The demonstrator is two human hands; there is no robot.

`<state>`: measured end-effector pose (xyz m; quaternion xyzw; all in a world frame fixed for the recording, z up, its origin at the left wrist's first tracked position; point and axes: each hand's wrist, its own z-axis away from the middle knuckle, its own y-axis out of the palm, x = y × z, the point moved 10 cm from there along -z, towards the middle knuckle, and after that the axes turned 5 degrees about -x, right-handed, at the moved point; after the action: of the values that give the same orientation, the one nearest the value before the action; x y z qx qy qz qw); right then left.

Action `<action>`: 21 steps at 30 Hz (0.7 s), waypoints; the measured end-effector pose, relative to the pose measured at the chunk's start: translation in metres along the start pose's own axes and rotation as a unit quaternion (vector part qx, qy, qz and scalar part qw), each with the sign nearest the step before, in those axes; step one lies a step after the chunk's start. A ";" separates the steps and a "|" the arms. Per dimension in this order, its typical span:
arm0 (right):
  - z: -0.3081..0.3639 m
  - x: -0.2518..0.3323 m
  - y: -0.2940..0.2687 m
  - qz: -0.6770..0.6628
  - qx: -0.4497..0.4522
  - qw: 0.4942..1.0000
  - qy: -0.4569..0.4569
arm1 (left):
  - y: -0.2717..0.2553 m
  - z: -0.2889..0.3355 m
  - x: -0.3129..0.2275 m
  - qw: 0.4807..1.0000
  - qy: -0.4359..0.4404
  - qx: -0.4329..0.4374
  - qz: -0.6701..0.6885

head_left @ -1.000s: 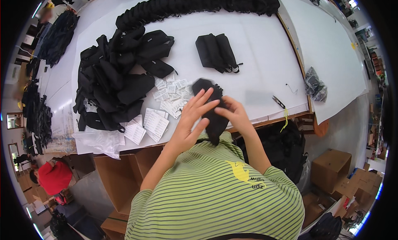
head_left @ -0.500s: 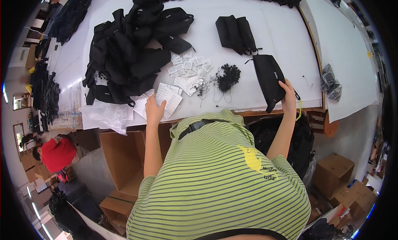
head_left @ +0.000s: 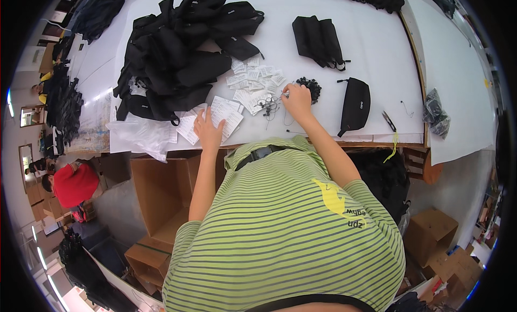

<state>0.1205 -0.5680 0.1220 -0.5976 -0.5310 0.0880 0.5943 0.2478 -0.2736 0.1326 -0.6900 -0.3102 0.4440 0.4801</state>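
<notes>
Right hand (head_left: 296, 98) is out over the white surface (head_left: 377, 53), fingers pinched together at the loose tangle of thin black cords (head_left: 267, 104), right where it meets the dark clump of small black fasteners (head_left: 311, 88); the grip looks closed on a strand, though whether it has really caught one is too fine to tell. Left hand (head_left: 208, 130) lies flat and open near the front edge, fingers spread on the stack of white paper tags (head_left: 226, 113), holding nothing. More tags (head_left: 253, 77) are scattered just beyond, toward the middle. The key relation: the cords sit just to the left of the right hand, between the two hands, nearer the right. Off to the right lies a finished black pouch (head_left: 355, 103), its long axis running away from the front edge, well apart from both hands. A big heap of black bags (head_left: 177, 59) fills the far left, with a folded black pair (head_left: 319, 40) near the far edge and small scissors (head_left: 389, 120) by the right front corner.
</notes>
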 end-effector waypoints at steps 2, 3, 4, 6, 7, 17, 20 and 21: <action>-0.008 0.004 0.021 0.060 0.045 0.997 -0.006 | 0.008 0.005 -0.018 0.998 0.055 0.036 -0.020; -0.010 0.004 0.026 0.055 0.046 0.997 -0.007 | 0.009 0.008 -0.021 0.998 0.052 0.034 -0.025; -0.013 0.005 0.033 0.083 0.060 0.995 -0.021 | 0.014 0.009 -0.022 0.997 0.042 0.051 -0.044; -0.014 0.003 0.040 0.118 0.097 0.988 -0.035 | 0.019 0.010 -0.020 0.996 0.021 0.065 -0.051; -0.015 0.004 0.037 0.116 0.098 0.988 -0.038 | 0.020 0.009 -0.019 0.996 0.018 0.064 -0.053; -0.041 0.039 -0.167 -0.417 -0.061 0.902 0.092 | 0.016 -0.008 -0.018 0.998 0.049 0.027 -0.032; -0.047 0.037 -0.200 -0.420 -0.091 0.901 0.050 | 0.014 -0.014 -0.020 0.996 0.073 0.033 -0.033; -0.047 0.029 -0.202 -0.416 -0.100 0.902 0.050 | 0.009 -0.017 -0.029 0.995 0.089 0.019 -0.028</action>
<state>0.0603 -0.6307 0.3127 -0.3826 -0.7068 -0.2510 0.5395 0.2509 -0.3080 0.1358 -0.7085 -0.2771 0.3730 0.5311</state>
